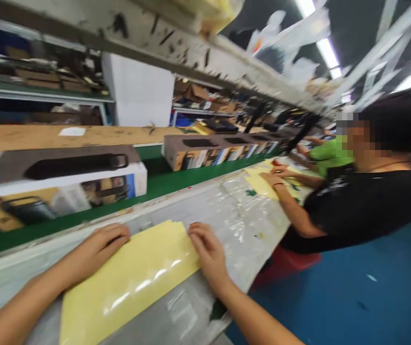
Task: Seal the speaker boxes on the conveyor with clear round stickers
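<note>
A glossy yellow sheet, or a thin stack of them (133, 278), lies at a slant on the plastic-covered worktop (223, 225). Along its far left edge rests my left hand (104, 244), fingers curled together at the rim. My right hand (208, 254) is at the sheet's right end, its fingers bent and drawn together beside the corner. Whether either hand pinches the sheet's edge is hard to make out, since the fingertips are partly hidden.
Behind the worktop, a green conveyor belt (155, 167) carries printed boxes (61, 187). A shelf beam (155, 43) crosses overhead. On my right sits a person in a black shirt (367, 206), hands on other yellow sheets (263, 184). Farther back is a green sleeve (334, 153).
</note>
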`<state>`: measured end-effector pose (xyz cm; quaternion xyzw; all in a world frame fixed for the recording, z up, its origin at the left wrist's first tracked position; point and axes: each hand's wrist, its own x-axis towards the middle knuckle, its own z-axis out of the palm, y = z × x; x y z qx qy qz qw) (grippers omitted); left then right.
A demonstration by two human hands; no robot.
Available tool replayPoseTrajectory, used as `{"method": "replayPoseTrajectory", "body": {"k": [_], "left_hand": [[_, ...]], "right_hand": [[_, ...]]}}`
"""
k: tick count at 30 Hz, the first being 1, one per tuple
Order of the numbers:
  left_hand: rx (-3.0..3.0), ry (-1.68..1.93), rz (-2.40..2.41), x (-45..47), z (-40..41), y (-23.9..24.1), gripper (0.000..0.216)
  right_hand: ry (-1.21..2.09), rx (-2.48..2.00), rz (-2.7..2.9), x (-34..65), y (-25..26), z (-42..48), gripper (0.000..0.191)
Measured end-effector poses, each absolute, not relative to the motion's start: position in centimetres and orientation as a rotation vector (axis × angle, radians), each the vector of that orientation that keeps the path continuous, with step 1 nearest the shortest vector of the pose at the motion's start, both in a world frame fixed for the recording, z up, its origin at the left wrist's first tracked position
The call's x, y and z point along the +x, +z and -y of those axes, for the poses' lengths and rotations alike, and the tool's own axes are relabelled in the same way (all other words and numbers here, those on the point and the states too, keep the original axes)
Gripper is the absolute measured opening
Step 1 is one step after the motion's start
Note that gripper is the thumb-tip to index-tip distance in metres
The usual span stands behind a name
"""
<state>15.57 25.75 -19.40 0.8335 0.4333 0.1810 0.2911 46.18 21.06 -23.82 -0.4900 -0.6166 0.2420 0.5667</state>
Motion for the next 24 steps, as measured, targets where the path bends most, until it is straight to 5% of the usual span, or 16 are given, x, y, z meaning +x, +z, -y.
{"method": "replayPoseTrajectory", "body": {"k": [6,10,16,24], "left_hand": [[2.078,0.437,-1.117,15.4,-25.5,-18.3,0.036],[2.129,0.418,-1.131,15.6,-25.1,-18.4,0.027],[2.123,0.371,-1.229,14.2,-25.5,-17.1,0.028],[1.938,-0.132,-1.453,10.4,-24.7,-13.8,0.015]], "right_hand": [[0.900,-1.331,1.204,47.2,-23.5,-22.0,0.032],[0.706,-1.192,1.709,46.4,-21.3,-21.2,0.013],[0.661,-0.754,2.489,40.7,-19.1,-20.7,0.018],[0.540,-0.691,2.728,37.6,-18.8,-23.2,0.010]]}}
